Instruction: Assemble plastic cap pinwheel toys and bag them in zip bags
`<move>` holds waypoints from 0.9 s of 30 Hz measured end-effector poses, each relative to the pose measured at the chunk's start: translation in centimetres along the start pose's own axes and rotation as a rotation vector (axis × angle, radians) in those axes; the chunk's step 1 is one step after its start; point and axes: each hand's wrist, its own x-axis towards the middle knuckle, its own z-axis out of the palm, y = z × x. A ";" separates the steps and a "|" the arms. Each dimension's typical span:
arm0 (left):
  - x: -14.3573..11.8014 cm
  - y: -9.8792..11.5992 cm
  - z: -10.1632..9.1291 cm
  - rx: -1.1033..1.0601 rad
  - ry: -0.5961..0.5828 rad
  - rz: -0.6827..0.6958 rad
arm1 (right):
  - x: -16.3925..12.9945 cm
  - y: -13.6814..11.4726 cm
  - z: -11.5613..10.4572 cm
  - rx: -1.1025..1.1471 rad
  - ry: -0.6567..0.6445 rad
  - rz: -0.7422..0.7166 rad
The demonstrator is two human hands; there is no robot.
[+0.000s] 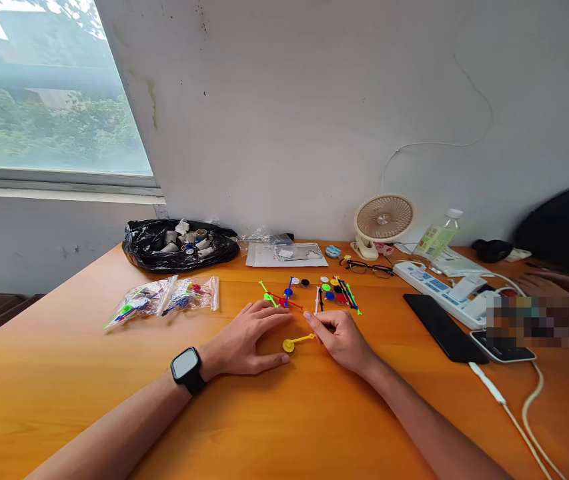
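A yellow plastic rod (302, 339) with a yellow disc (289, 346) at its left end is between my hands, low over the tabletop. My right hand (343, 340) is closed, its curled fingers at the rod's right end; the exact grip is partly hidden. To the left, my left hand (250, 338) lies flat with fingers apart, its thumb close to the disc. Just beyond the fingertips, green, red and blue rods (284, 300) lie joined or crossed. Behind my right hand are loose discs (326, 287) and black, white, blue and green rods (348, 295).
Two clear bags of coloured parts (140, 301) lie left, before a black plastic bag (137, 250). A fan (384, 220), glasses (364, 268) and bottle (438, 235) stand behind. A power strip (439, 290), black phone (437, 327) and another person's hand (547, 283) are right.
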 end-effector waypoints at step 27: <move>0.2 0.6 1.3 -0.078 0.009 -0.025 | -0.5 -1.6 0.3 0.291 -0.413 0.157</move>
